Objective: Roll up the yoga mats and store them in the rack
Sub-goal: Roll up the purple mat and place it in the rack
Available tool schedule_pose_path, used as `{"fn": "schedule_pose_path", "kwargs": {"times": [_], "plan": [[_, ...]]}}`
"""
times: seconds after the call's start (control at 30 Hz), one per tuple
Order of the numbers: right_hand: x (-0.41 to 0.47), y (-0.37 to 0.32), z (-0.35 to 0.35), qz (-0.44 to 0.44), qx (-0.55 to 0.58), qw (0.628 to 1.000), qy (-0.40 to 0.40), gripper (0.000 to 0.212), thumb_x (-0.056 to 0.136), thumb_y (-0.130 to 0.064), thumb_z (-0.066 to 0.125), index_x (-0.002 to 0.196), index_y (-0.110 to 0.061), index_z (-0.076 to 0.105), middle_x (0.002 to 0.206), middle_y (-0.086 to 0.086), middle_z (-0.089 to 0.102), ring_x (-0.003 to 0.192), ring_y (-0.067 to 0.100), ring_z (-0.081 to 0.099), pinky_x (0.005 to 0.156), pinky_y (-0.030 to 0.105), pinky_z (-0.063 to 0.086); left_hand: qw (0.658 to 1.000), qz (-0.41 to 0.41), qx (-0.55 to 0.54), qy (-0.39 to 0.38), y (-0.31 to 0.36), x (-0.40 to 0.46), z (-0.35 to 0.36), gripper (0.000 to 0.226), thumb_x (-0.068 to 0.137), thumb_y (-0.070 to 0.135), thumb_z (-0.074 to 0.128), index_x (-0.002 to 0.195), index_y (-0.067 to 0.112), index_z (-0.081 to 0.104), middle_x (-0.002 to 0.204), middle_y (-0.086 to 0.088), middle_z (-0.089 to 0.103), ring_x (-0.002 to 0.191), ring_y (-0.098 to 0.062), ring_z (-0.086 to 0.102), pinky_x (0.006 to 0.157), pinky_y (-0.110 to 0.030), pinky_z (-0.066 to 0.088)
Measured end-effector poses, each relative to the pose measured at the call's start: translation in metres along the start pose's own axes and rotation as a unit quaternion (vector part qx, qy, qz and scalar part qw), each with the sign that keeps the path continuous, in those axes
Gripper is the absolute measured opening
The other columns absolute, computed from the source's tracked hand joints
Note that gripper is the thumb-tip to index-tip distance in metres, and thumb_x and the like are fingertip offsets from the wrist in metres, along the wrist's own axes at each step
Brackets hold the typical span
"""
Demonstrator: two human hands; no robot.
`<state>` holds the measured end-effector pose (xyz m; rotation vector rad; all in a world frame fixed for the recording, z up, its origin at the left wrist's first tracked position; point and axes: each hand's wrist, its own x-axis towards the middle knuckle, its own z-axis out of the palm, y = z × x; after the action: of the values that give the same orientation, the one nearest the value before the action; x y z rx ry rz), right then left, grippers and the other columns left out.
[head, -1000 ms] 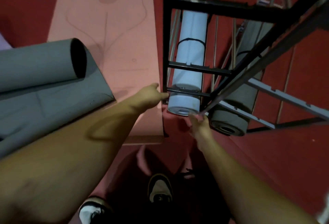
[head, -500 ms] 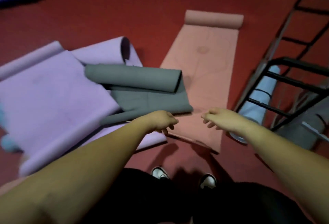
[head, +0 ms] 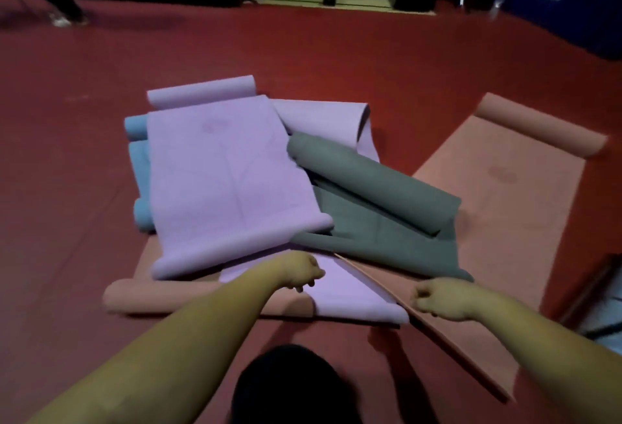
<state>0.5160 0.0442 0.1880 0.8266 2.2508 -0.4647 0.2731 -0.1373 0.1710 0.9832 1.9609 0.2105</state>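
head view: i've turned from the rack (head: pixel 602 305), now at the right edge, toward the unrolled mats. left hand (head: pixel 301 272) and right hand (head: pixel 437 300) hang loosely curled, empty, over the purple mat (head: pixel 232 181) and grey mat (head: pixel 377 188); next roll pending.

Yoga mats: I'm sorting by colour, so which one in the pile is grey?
The grey mat, half rolled, lying across the right of the pile, overlapping a purple mat and the pink mat; the others are purple, blue or pink.
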Motion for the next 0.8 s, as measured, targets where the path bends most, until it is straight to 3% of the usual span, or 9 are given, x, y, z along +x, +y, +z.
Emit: {"fn": "schedule_pose_path", "kwargs": {"times": [0.17,0.27,0.47,0.63,0.73,0.8], "plan": [[0.097,-0.061,-0.020,-0.026,-0.029,0.999,0.027,0.028,0.095,-0.032,0.047,0.112,-0.021,0.066,0.122,0.001,0.065,0.106,0.022,0.058,0.088,0.031,0.047,0.991,-0.073,-0.076,0.084,-0.103,0.036,-0.024,0.032,0.101,0.028,0.043,0.114,0.007,0.063,0.113,-0.003,0.072,0.098,-0.026,0.069,0.080,-0.030,0.047],[0.164,-0.094,-0.028,-0.045,-0.019,0.997,0.067,0.026,0.096,-0.032,0.047,0.108,-0.021,0.067,0.117,0.001,0.067,0.102,0.023,0.060,0.084,0.032,0.049,0.978,-0.138,-0.068,0.141,-0.161,0.067,-0.035,0.031,0.100,0.025,0.045,0.114,0.007,0.065,0.118,-0.009,0.069,0.108,-0.029,0.061,0.091,-0.033,0.048],[0.289,-0.141,-0.031,-0.085,-0.005,0.987,0.137,0.022,0.094,-0.031,0.048,0.094,-0.019,0.067,0.105,0.005,0.068,0.088,0.028,0.060,0.076,0.037,0.053,0.950,-0.215,-0.042,0.220,-0.242,0.138,-0.051,0.028,0.096,0.020,0.049,0.118,0.005,0.058,0.126,-0.018,0.057,0.112,-0.036,0.055,0.089,-0.037,0.044],[0.399,-0.179,-0.015,-0.144,-0.027,0.971,0.187,0.031,0.094,-0.029,0.055,0.123,-0.021,0.061,0.131,0.005,0.055,0.119,0.029,0.051,0.097,0.038,0.044,0.933,-0.205,0.074,0.285,-0.306,0.211,-0.041,0.035,0.089,0.032,0.059,0.116,0.010,0.054,0.127,-0.012,0.051,0.120,-0.035,0.047,0.096,-0.044,0.040],[0.445,-0.201,-0.007,-0.154,-0.048,0.973,0.168,0.055,0.093,-0.033,0.057,0.145,-0.025,0.040,0.156,0.001,0.032,0.140,0.023,0.030,0.108,0.040,0.030,0.942,-0.208,0.104,0.242,-0.337,0.240,-0.039,0.075,0.084,0.051,0.068,0.143,0.015,0.038,0.156,-0.005,0.029,0.139,-0.030,0.032,0.107,-0.046,0.031],[0.460,-0.210,-0.006,-0.139,-0.071,0.976,0.153,0.066,0.094,-0.037,0.055,0.152,-0.027,0.027,0.161,-0.001,0.023,0.146,0.019,0.023,0.112,0.041,0.022,0.944,-0.226,0.134,0.200,-0.345,0.248,-0.041,0.083,0.083,0.061,0.064,0.147,0.019,0.032,0.158,-0.002,0.028,0.137,-0.031,0.033,0.106,-0.046,0.029]]}}
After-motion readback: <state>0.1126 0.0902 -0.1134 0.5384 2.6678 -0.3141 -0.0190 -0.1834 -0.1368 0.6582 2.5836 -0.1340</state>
